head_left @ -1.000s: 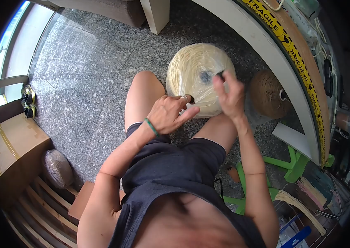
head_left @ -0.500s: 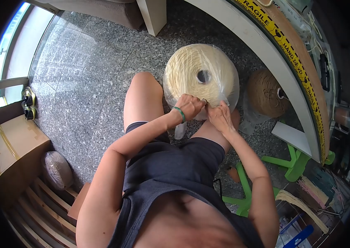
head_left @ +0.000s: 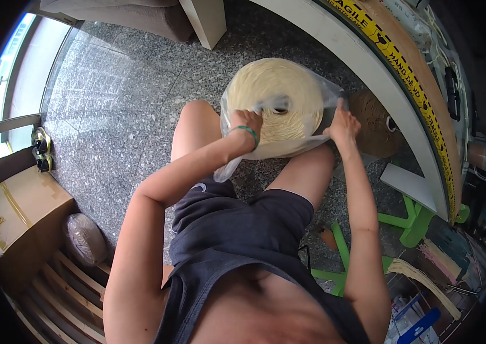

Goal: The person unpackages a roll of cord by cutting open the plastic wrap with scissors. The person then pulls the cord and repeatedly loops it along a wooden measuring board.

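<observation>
A large cream-coloured spool of raffia-like twine [head_left: 277,71] stands between my knees, its dark core hole facing up. A clear plastic bag [head_left: 289,150] surrounds it, with the opening spread wide toward me. My left hand [head_left: 247,122], with a green bracelet on the wrist, is closed on the bag's film at the left side, over the spool. At the right, my right hand [head_left: 343,125] grips the bag's edge and pulls it away from the spool, with one digit pointing up. Film and hand partly hide the left fingertips.
A brown twine spool [head_left: 372,123] sits right of my right hand, beneath the curved table edge [head_left: 380,74] with yellow fragile tape. Green stool legs [head_left: 340,258] are at lower right. A cardboard box [head_left: 22,206] and a wrapped bundle [head_left: 84,239] lie left.
My hands were together at the spool's near edge; they have moved apart, left hand to the left and up, right hand to the right and up. The plastic bag's opening is now stretched wide.
</observation>
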### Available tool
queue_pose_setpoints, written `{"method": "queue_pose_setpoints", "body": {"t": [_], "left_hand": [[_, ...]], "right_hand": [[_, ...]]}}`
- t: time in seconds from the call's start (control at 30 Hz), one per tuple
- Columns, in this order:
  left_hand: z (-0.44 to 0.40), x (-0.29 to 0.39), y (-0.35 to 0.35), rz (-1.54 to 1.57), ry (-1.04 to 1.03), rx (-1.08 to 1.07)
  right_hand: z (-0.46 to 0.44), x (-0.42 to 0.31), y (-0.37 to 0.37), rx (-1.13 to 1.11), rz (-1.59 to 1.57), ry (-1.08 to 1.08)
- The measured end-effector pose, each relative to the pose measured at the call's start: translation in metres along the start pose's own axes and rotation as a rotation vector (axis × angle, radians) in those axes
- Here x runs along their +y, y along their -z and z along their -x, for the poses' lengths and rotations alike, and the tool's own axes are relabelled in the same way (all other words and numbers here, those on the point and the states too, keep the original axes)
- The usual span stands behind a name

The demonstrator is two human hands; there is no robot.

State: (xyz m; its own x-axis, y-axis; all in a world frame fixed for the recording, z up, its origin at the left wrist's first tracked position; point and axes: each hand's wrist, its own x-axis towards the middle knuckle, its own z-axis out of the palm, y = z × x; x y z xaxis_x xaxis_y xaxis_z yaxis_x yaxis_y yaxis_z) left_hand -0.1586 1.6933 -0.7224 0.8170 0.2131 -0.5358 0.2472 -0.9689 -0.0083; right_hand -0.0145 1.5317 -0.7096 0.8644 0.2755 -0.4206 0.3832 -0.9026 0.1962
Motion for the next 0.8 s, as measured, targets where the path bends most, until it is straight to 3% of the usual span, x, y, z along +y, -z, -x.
{"method": "queue_pose_setpoints", "body": {"t": [0.17,0.27,0.37,0.43,0.47,0.6,0.8], "left_hand": [[-0.029,-0.046,0.017,0.103,0.284,0.205],[-0.031,-0.038,0.021,0.149,0.315,0.233],[-0.019,-0.003,0.017,0.118,-0.001,0.373],[-0.024,0.011,0.002,0.256,-0.357,0.603],[-0.031,0.014,-0.005,0.315,-0.463,0.508],[-0.049,0.017,-0.043,0.373,-0.544,0.557],[0.013,0.033,-0.067,0.328,-0.559,0.507]], "right_hand": [[-0.006,-0.023,-0.018,0.095,-0.117,0.014],[0.016,-0.033,-0.014,0.156,-0.154,0.105],[0.043,-0.043,-0.008,0.216,-0.152,0.185],[0.049,-0.044,-0.010,0.370,-0.201,0.455],[0.044,-0.041,-0.027,0.407,-0.239,0.520],[0.061,-0.029,-0.060,0.364,-0.329,0.675],[0.092,-0.005,-0.081,0.278,-0.331,0.763]]}}
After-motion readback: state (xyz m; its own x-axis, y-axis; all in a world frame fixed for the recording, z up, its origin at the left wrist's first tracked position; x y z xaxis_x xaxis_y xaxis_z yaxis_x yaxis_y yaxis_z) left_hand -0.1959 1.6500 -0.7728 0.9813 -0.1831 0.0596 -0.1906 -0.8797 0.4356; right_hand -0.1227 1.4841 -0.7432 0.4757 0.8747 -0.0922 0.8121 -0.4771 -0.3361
